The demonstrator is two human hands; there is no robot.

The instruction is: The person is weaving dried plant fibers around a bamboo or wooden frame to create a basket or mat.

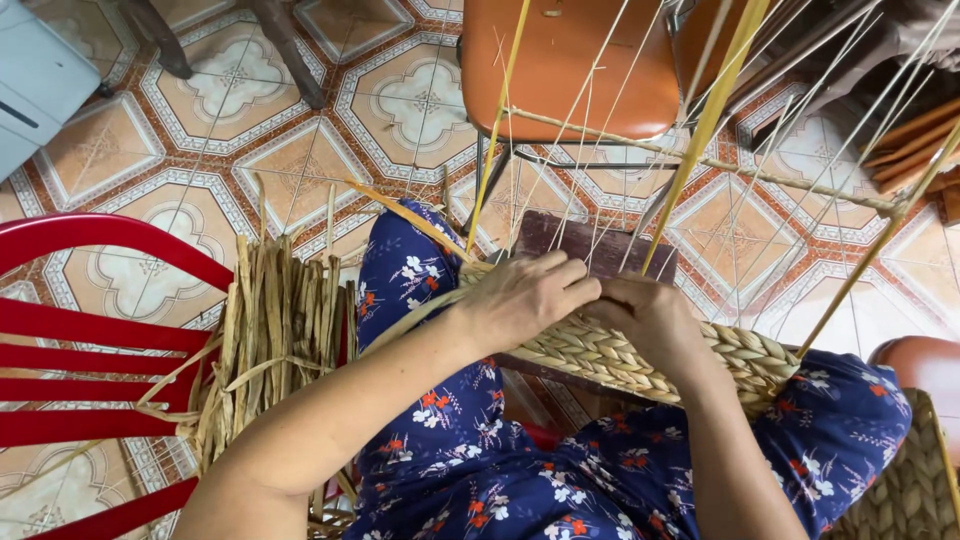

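— Forearms fill the bottom of the view, reaching out over a lap in dark blue floral cloth (470, 450). See where they meet?

— On the woven piece (640, 360), yes. It lies across the knees, a thick plaited band of pale straw, with thin yellow stakes (705, 125) rising from it and fanning away from the person.

— What are the fingers doing?

— The left hand (525, 295) sits on the near-left end of the woven piece, fingers curled shut around a strand at its upper edge. The right hand (655, 315) is just beside it, touching it, fingers bent down and pinching into the same spot of the weave. What exactly lies between the fingertips I cannot tell; the knuckles hide it.

— And round about?

— Left of the woven piece, a bundle of dried flat straw (270, 340) stands propped against a red slatted chair (90, 330). Beyond the woven piece, under the stakes, there is a dark wooden block (600, 250), and past that an orange chair (570, 60) on the patterned tile floor (250, 150). To the right of the woven piece, another brown seat edge (925, 365) shows, and below it a bit of finished wickerwork (905, 490).
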